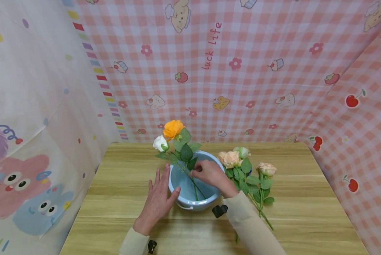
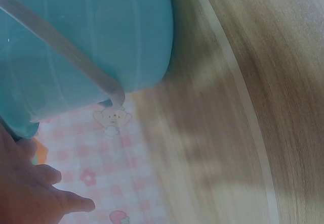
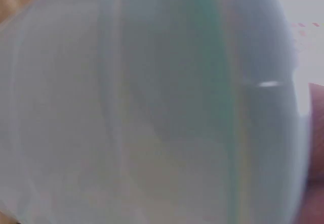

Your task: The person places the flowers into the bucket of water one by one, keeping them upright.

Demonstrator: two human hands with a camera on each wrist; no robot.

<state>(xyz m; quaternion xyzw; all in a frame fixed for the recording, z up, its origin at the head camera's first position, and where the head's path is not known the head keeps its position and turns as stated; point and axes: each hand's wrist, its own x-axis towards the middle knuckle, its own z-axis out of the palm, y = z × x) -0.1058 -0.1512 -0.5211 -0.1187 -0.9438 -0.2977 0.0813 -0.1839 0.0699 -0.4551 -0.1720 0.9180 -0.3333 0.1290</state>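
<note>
A light blue plastic bucket [image 1: 181,180] stands on the wooden table [image 1: 114,212]. An orange rose [image 1: 173,129] and a white rose [image 1: 160,143] lean out over its far left rim, their stems [image 1: 195,187] inside it. My left hand [image 1: 158,198] lies flat with straight fingers against the bucket's left side, thumb on the rim. My right hand [image 1: 208,172] is over the bucket and pinches a stem among the leaves. The left wrist view shows the bucket wall [image 2: 91,37] and its grey handle [image 2: 66,52]. The right wrist view is filled by the blurred bucket [image 3: 152,107].
Several peach and pale green roses [image 1: 232,158] with leafy stems lie on the table right of the bucket. Pink checked cloth [image 1: 241,71] hangs behind and to the right; a cartoon-printed cloth [image 1: 24,141] hangs at the left.
</note>
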